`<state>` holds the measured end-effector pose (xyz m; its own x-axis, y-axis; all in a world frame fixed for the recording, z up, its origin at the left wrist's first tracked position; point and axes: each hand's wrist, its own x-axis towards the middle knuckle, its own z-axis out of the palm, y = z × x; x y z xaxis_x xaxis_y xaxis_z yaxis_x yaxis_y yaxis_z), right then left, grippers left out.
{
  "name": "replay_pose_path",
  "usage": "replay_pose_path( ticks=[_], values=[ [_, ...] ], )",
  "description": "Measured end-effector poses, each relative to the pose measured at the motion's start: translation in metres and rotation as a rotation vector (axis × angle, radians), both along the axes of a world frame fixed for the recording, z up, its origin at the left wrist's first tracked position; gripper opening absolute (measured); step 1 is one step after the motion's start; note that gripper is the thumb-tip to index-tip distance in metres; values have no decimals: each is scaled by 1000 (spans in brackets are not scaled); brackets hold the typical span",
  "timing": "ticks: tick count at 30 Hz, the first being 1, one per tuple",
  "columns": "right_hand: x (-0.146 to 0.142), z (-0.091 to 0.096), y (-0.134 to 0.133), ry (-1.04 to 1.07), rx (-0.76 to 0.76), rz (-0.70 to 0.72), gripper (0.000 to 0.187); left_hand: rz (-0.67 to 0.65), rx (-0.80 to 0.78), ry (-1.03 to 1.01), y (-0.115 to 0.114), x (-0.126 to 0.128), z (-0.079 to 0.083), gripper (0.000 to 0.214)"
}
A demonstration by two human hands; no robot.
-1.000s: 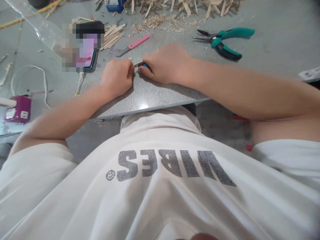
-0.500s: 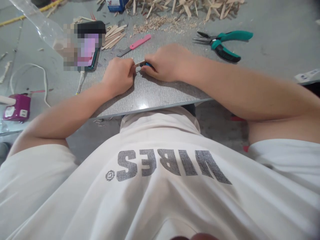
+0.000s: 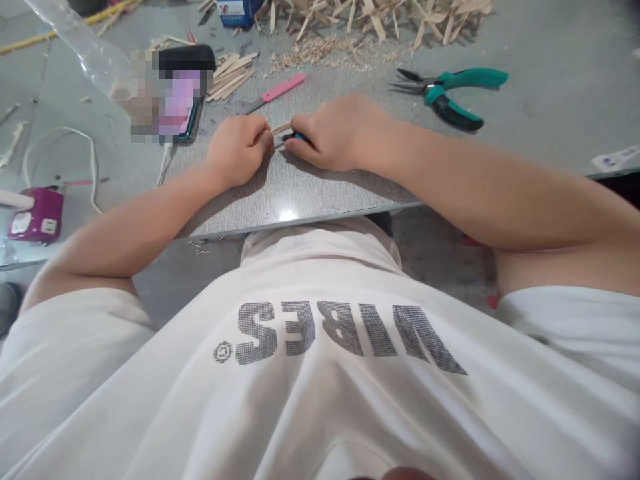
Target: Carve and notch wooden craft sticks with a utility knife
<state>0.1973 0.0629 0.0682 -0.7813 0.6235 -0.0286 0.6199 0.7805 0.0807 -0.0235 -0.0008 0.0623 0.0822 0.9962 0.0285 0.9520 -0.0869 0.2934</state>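
Observation:
Above the table's near edge, my left hand (image 3: 235, 152) is closed with its fingertips pinching a thin wooden stick (image 3: 282, 127). The stick spans the small gap to my right hand (image 3: 345, 132), whose fingers touch its other end. Closed in my right hand is a blue-and-black handled tool (image 3: 302, 138); a narrow metal tip pokes out toward the left hand, and most of its handle is covered by the fingers. Just beyond both hands lies a pink-handled knife (image 3: 284, 87), its blade partly behind the left hand.
Green-handled pliers (image 3: 447, 90) lie to the right. Loose wooden sticks (image 3: 231, 77), wood chips (image 3: 327, 55) and a heap of crossed wooden pieces (image 3: 380, 17) are farther back. At left are a phone (image 3: 186, 103) with a white cable (image 3: 163, 163) and a purple charger (image 3: 44, 215).
The right hand has turned slightly, and the stick and the tool's tip now show farther apart. The whole view has shifted a little; both hands stay close together.

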Motion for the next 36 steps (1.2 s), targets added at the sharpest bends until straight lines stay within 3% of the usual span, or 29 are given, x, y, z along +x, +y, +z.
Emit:
replay_pose_path(
  ticks=[15,25,36],
  values=[
    [2,0,-1,10,44,-4,65,-28,1,128,-6,3,0,48],
    [-1,1,-1,-6,35,29,63,-51,36,109,-4,0,-6,36],
    [-3,4,0,-23,18,46,61,-37,-1,167,-10,7,-1,44]
  ],
)
